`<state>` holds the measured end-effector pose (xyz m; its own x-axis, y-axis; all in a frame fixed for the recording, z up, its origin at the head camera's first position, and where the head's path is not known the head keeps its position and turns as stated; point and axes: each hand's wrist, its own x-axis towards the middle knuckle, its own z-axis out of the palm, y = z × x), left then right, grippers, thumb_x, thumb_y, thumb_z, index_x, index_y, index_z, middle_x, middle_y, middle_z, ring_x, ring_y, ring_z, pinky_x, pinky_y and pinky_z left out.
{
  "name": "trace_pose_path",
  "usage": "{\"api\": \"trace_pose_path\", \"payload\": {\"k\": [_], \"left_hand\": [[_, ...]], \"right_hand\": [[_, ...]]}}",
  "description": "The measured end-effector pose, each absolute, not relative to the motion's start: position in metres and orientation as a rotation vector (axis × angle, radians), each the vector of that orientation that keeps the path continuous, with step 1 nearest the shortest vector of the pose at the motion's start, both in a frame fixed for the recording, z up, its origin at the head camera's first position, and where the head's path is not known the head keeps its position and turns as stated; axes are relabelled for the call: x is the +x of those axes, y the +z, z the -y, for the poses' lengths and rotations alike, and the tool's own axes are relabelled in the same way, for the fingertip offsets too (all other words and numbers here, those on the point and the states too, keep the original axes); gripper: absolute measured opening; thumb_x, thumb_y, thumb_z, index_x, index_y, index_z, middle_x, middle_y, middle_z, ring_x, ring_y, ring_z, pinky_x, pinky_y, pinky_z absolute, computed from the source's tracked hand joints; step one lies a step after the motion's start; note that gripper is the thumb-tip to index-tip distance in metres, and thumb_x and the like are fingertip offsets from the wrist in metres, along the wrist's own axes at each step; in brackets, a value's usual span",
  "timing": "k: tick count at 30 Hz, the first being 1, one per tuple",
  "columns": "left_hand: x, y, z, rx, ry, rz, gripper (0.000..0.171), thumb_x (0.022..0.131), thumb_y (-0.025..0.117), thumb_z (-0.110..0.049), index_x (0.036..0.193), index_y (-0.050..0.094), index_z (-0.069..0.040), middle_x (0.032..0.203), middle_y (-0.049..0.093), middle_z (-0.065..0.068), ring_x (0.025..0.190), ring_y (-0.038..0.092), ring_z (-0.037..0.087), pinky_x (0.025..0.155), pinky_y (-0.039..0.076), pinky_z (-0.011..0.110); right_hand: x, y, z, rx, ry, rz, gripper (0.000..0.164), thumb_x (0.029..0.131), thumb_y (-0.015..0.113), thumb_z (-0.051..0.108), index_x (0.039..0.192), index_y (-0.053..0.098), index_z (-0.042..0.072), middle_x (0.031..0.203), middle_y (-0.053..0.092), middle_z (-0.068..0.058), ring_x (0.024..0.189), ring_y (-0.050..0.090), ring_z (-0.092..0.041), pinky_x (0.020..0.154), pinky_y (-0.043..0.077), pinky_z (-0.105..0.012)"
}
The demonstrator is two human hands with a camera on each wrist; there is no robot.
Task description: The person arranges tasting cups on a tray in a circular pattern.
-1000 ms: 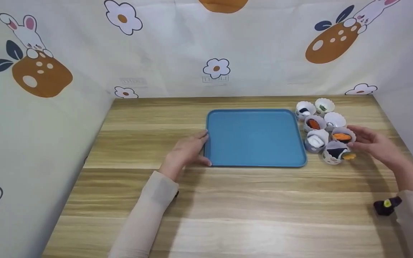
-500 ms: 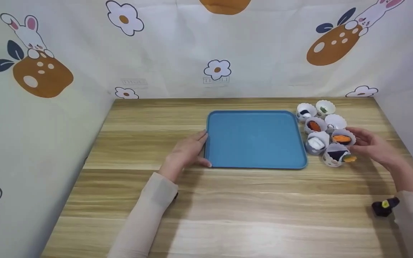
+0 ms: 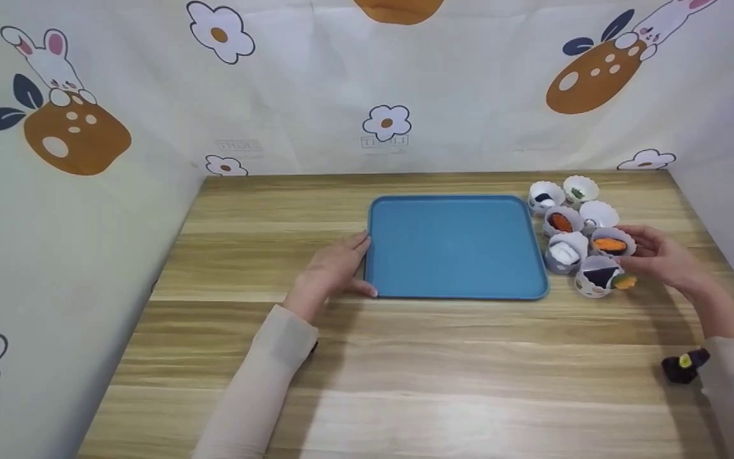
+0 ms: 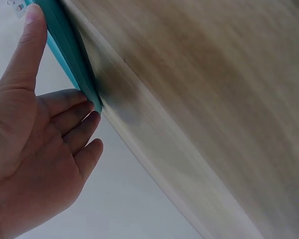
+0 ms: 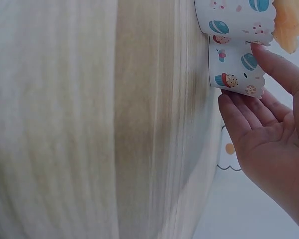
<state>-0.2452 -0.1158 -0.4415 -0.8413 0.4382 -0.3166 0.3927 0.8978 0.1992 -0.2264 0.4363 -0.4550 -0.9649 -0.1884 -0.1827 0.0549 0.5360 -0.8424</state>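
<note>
Along the left edge of the blue tray my left hand rests, its thumb at the near corner and fingertips on the side. My right hand touches the outer side of a scalloped paper cup holding an orange-topped piece; its fingers lie extended along the wall and the thumb sits near the rim. In front stands another paper cup with a dark piece and a yellow-orange piece sticking over its rim. The right fingertips are partly hidden behind the cup.
Several more paper cups crowd the tray's right side, among them one with a white piece and one with a red piece. The wooden table meets a patterned cloth wall at its back edge.
Hands, tray and cups keep nearly the same places. The whole head view shifts only slightly.
</note>
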Motion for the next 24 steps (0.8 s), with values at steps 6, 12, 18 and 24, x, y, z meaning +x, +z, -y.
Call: {"api": "trace_pose_path", "payload": {"k": [6,12,18,24], "left_hand": [[-0.2462,-0.4417,0.1169,0.641,0.19,-2.703,0.109,0.08,0.077,-0.054,0.158,0.021,-0.004,0.168,0.015,0.01,0.155,0.018,0.027,0.126,0.023,0.041],[-0.2462,-0.4434,0.1172,0.638,0.196,-2.708,0.108,0.08,0.077,-0.054,0.159,0.021,-0.005,0.169,0.015,0.009,0.155,0.018,0.026,0.126,0.023,0.041],[-0.2451,-0.4431,0.1166,0.627,0.223,-2.701,0.107,0.081,0.076,-0.053,0.159,0.019,-0.006,0.169,0.013,0.008,0.156,0.017,0.025,0.126,0.021,0.04],[-0.2434,-0.4421,0.116,0.619,0.231,-2.696,0.106,0.082,0.076,-0.052,0.159,0.019,-0.007,0.169,0.013,0.008,0.156,0.016,0.024,0.127,0.02,0.039]], "right_hand": [[-0.2265,-0.4546,-0.4355,-0.156,-1.463,-2.554,0.045,0.094,0.066,0.003,0.134,0.047,0.008,0.108,0.055,0.037,0.099,0.053,0.022,0.079,0.051,-0.006],[-0.2268,-0.4551,-0.4344,-0.149,-1.449,-2.581,0.043,0.093,0.067,0.005,0.133,0.049,0.007,0.105,0.054,0.037,0.096,0.053,0.021,0.076,0.052,-0.007],[-0.2255,-0.4559,-0.4364,-0.142,-1.468,-2.559,0.043,0.093,0.067,0.005,0.132,0.051,0.016,0.107,0.057,0.037,0.099,0.053,0.022,0.079,0.05,-0.005],[-0.2246,-0.4563,-0.4372,-0.122,-1.489,-2.533,0.042,0.094,0.066,0.006,0.132,0.051,0.018,0.106,0.058,0.038,0.1,0.054,0.023,0.079,0.05,-0.005]]}}
